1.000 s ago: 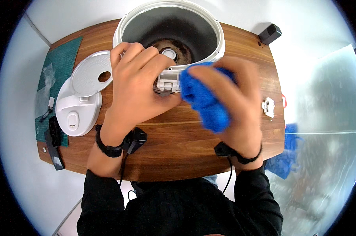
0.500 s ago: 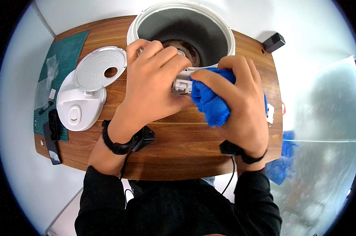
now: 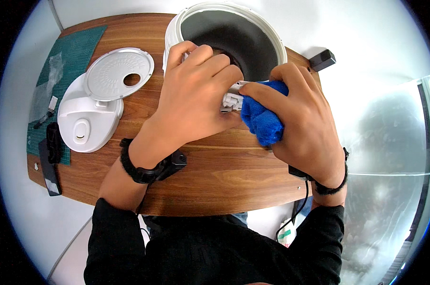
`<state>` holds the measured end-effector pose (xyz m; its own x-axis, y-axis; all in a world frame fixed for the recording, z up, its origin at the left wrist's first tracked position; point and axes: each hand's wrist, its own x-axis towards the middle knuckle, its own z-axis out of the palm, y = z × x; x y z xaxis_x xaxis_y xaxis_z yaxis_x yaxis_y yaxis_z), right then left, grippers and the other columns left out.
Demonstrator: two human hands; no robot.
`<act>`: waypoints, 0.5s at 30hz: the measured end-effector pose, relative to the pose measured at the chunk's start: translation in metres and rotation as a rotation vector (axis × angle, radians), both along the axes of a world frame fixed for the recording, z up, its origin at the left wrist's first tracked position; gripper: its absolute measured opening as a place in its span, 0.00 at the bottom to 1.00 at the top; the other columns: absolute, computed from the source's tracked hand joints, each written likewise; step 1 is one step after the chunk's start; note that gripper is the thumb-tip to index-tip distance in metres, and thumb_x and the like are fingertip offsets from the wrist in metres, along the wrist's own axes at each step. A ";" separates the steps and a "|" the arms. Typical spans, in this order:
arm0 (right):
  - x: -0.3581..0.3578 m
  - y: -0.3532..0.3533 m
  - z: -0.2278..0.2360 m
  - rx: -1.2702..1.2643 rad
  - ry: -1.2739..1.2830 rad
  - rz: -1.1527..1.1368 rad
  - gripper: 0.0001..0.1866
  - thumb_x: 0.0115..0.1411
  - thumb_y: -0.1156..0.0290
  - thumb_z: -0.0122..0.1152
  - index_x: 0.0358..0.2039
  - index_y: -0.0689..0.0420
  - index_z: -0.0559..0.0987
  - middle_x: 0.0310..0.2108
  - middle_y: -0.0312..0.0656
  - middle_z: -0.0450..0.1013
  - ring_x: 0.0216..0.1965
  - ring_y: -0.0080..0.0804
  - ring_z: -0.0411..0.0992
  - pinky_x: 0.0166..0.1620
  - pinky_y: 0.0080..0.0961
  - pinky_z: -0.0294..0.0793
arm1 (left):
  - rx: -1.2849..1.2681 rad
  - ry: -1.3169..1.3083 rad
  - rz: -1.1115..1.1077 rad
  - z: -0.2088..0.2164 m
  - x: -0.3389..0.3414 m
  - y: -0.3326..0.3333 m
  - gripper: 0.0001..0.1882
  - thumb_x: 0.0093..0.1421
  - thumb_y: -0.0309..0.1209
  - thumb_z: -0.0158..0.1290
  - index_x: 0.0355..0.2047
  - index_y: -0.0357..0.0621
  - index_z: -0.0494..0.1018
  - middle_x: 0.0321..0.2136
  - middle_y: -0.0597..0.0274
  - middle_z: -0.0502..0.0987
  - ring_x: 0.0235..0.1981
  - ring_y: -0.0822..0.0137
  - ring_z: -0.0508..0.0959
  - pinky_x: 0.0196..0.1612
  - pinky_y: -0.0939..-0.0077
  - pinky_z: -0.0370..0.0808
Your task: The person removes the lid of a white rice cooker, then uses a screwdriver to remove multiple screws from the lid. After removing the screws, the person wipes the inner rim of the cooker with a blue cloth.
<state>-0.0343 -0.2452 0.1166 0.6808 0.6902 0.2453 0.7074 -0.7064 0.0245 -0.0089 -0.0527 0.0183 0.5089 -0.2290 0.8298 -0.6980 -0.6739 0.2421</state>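
A white rice cooker body with a dark grey interior stands at the far middle of the table. My left hand has its fingers curled over the cooker's near edge, thumb lower down. Between my hands shows a white plastic fitting on the cooker's near side, partly hidden by the fingers. My right hand holds a bunched blue cloth against that fitting, with thumb and fingers wrapped round the cloth. What lies under the cloth is hidden.
On the left lies a white lid with a round perforated inner plate leaning on it. A green cutting mat carries a clear plastic bag. A black box stands at the back right. Cables run from my wrist straps.
The cooker sits a little farther right, with a gap now between it and the lid's plate. Both hands moved with it; my right wrist swung outward. The view shifted slightly.
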 end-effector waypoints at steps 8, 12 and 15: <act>-0.007 -0.016 -0.007 0.081 -0.019 -0.050 0.31 0.41 0.76 0.72 0.50 0.47 0.80 0.42 0.45 0.70 0.44 0.50 0.72 0.46 0.43 0.74 | 0.040 0.056 0.003 0.005 -0.002 0.000 0.22 0.33 0.39 0.72 0.30 0.49 0.78 0.29 0.68 0.75 0.37 0.63 0.73 0.53 0.61 0.63; -0.008 -0.009 -0.004 0.204 0.024 0.024 0.32 0.41 0.78 0.71 0.50 0.48 0.79 0.42 0.45 0.69 0.43 0.51 0.71 0.46 0.44 0.73 | 0.052 0.046 0.027 0.005 -0.002 0.001 0.22 0.34 0.41 0.73 0.30 0.49 0.80 0.30 0.69 0.77 0.38 0.65 0.74 0.54 0.61 0.63; -0.003 -0.004 -0.004 0.181 0.025 0.098 0.33 0.38 0.79 0.73 0.50 0.49 0.79 0.42 0.45 0.69 0.44 0.51 0.71 0.47 0.44 0.73 | 0.024 0.036 0.026 0.002 -0.001 -0.001 0.21 0.35 0.41 0.73 0.30 0.49 0.80 0.30 0.69 0.77 0.39 0.66 0.74 0.55 0.61 0.63</act>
